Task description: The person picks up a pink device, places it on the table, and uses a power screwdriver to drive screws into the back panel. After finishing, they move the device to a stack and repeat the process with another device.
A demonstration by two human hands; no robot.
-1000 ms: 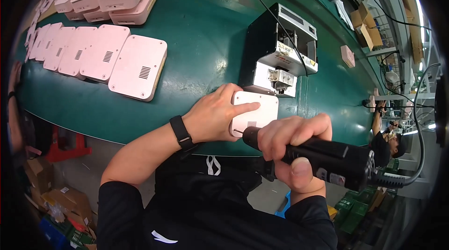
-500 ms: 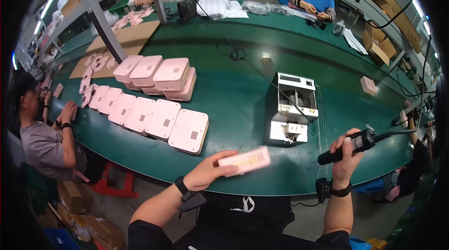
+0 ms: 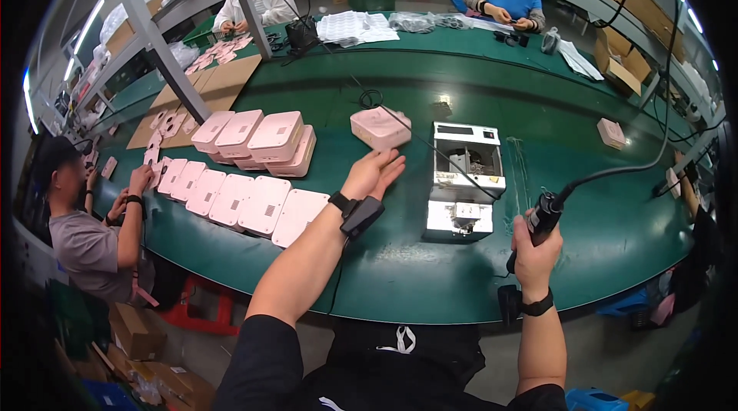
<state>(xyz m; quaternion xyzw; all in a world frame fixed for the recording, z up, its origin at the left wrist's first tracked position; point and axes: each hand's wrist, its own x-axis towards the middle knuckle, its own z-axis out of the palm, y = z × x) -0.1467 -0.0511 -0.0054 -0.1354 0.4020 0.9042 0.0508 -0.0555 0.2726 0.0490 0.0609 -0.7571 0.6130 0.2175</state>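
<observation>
My left hand (image 3: pixel 373 173) reaches forward over the green table, palm turned up and fingers stretched, holding nothing. Just past its fingertips a pink box-shaped housing (image 3: pixel 380 128) rests on the tabletop. Whether the fingertips still touch it I cannot tell. A black electric screwdriver (image 3: pixel 546 212) with a cable from its top is gripped in my right hand (image 3: pixel 536 260), over the right part of the table. Between my hands, farther back, stands a white and black screw feeder (image 3: pixel 467 173) with an open top compartment.
Stacked pink housings (image 3: pixel 275 136) and a slanting row of more (image 3: pixel 233 199) lie at left. One small pink housing (image 3: pixel 611 133) sits at far right. A thin black cable (image 3: pixel 430 147) crosses above the feeder. A co-worker (image 3: pixel 100 226) handles pink parts at the left edge.
My left hand has moved forward and let go of the pink housing, which now lies on the table. My right hand has moved slightly left and lower, its screwdriver turned more upright.
</observation>
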